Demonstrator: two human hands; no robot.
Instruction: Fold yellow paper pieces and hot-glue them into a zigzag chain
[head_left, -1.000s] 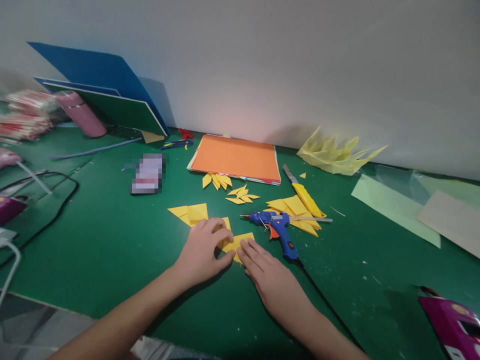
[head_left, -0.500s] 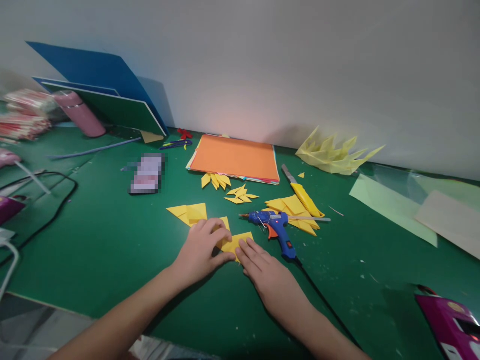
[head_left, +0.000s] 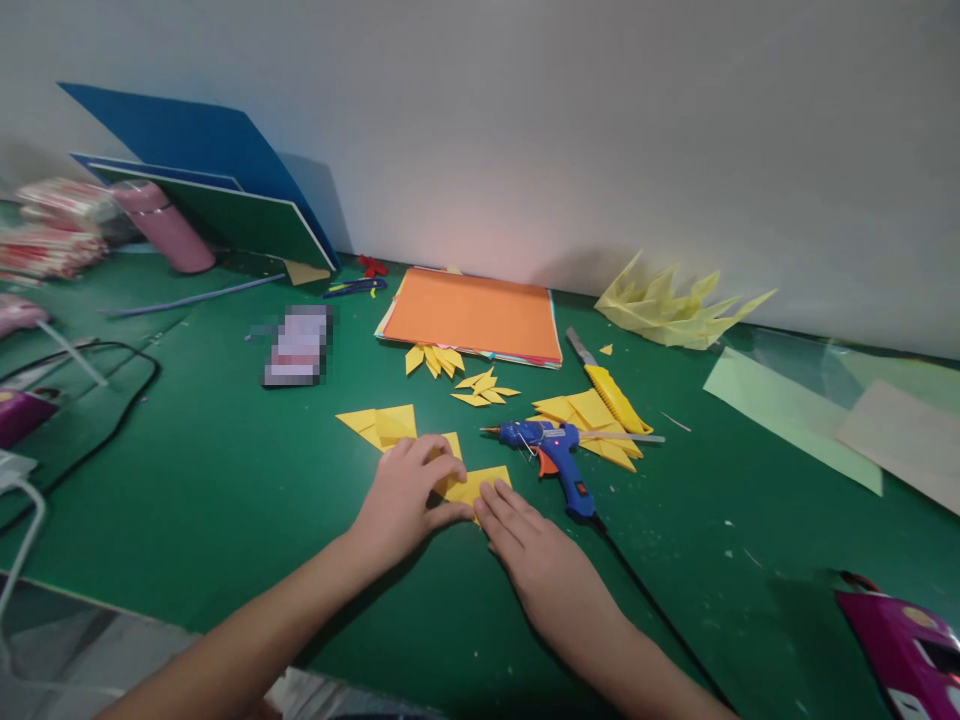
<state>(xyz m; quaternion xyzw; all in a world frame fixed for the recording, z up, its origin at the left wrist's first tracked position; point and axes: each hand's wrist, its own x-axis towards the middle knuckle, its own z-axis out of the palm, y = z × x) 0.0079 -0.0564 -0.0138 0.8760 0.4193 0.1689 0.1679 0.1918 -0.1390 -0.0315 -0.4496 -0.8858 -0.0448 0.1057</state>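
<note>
A folded piece of yellow paper lies on the green mat in front of me. My left hand rests on its left side, fingers curled and pinching the fold. My right hand lies flat beside it, fingers stretched out and pressing the paper's lower right edge. A blue glue gun lies just right of the hands, its black cord running toward me. More yellow folded triangles sit just beyond my left hand.
An orange paper stack, a yellow utility knife, small yellow petals, folded yellow pieces and a pale yellow spiky form lie farther back. Blue and green boards lean on the wall at left. A magenta object sits lower right.
Both hands stay on the yellow paper almost unmoved; the view has only shifted slightly.
</note>
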